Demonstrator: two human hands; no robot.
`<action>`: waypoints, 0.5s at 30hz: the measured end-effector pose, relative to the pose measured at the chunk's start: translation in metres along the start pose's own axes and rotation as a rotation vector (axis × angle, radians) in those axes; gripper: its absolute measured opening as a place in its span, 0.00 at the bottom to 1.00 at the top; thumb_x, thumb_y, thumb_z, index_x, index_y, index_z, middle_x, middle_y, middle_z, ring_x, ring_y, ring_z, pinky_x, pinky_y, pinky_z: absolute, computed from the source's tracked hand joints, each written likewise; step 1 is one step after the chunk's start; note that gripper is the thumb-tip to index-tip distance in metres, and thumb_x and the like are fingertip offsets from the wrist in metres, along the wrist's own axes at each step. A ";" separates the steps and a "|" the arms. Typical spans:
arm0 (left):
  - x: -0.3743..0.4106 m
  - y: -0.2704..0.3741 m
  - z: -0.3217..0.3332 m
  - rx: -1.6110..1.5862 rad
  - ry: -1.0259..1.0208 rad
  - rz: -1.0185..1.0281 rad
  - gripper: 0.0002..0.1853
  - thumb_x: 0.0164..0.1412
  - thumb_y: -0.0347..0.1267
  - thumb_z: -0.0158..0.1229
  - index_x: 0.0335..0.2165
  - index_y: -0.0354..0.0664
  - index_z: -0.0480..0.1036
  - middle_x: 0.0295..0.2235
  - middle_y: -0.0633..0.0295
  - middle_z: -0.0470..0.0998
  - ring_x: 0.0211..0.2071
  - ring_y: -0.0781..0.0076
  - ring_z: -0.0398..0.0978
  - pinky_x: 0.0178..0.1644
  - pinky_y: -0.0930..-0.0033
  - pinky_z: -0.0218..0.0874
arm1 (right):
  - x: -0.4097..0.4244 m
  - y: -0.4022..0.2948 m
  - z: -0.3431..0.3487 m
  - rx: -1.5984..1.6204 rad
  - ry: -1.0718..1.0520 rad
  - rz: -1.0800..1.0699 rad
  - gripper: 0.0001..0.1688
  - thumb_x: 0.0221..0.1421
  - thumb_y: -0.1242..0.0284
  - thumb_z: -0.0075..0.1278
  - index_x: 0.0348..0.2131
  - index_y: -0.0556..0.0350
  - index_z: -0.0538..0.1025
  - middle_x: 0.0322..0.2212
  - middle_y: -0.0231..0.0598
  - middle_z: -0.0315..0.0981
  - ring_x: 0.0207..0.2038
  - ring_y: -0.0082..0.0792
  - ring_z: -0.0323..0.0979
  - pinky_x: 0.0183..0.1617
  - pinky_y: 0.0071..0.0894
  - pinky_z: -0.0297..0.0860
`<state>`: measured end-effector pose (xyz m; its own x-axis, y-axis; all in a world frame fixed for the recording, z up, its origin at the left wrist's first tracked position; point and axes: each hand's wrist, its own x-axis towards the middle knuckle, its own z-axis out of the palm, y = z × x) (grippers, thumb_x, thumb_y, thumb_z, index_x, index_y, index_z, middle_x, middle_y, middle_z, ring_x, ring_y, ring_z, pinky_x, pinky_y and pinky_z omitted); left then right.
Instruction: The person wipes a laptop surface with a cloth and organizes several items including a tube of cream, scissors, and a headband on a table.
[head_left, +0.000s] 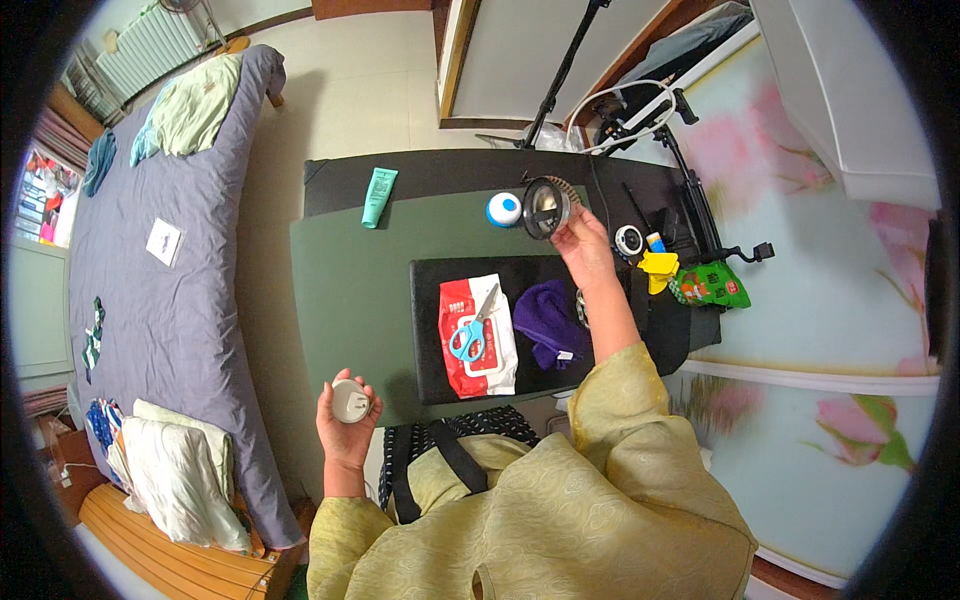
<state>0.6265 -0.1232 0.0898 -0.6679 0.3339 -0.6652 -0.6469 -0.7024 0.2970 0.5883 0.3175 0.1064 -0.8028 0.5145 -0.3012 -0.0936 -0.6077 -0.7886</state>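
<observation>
In my left hand (346, 420), near the table's front edge, rests a round white object (350, 401) with what look like plug prongs on its face. My right hand (581, 244) reaches over the far side and grips a dark-rimmed, see-through round container (546, 208); what lies inside is unclear. Just left of it stands a white and blue rounded object (503, 209). Nearer to me, scissors with light blue handles (468, 342) lie on a red and white wipes pack (454, 379). A purple cloth (546, 319) is bunched beside the pack, below my right forearm.
A teal squeeze tube (379, 196) lies on the green mat (337, 285). At the right are a white round device (628, 240), a yellow object (660, 270), a green snack bag (709, 285) and a black stand (701, 210). A bed (172, 315) stands left.
</observation>
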 end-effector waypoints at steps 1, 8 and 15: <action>0.000 0.000 -0.001 -0.001 -0.004 0.000 0.20 0.62 0.46 0.52 0.45 0.45 0.70 0.38 0.60 0.75 0.37 0.66 0.74 0.43 0.60 0.66 | 0.004 -0.004 -0.001 -0.164 0.037 -0.073 0.08 0.60 0.72 0.50 0.39 0.57 0.74 0.30 0.30 0.74 0.31 0.22 0.72 0.37 0.20 0.68; -0.002 -0.006 -0.003 -0.021 0.005 -0.014 0.20 0.61 0.46 0.53 0.45 0.45 0.70 0.38 0.60 0.75 0.37 0.66 0.74 0.44 0.60 0.66 | 0.041 0.006 0.008 -0.966 0.096 -0.493 0.07 0.55 0.74 0.52 0.30 0.61 0.77 0.26 0.35 0.77 0.28 0.26 0.74 0.36 0.26 0.70; -0.003 -0.007 -0.005 -0.007 0.034 0.005 0.20 0.61 0.46 0.53 0.45 0.45 0.70 0.38 0.60 0.75 0.37 0.66 0.74 0.43 0.60 0.66 | 0.056 0.040 0.030 -1.492 0.054 -0.756 0.05 0.49 0.72 0.55 0.26 0.55 0.76 0.25 0.40 0.74 0.29 0.43 0.73 0.34 0.39 0.68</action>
<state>0.6349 -0.1225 0.0870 -0.6585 0.3087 -0.6863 -0.6406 -0.7085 0.2959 0.5222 0.3041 0.0745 -0.8186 0.4417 0.3671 0.2062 0.8225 -0.5300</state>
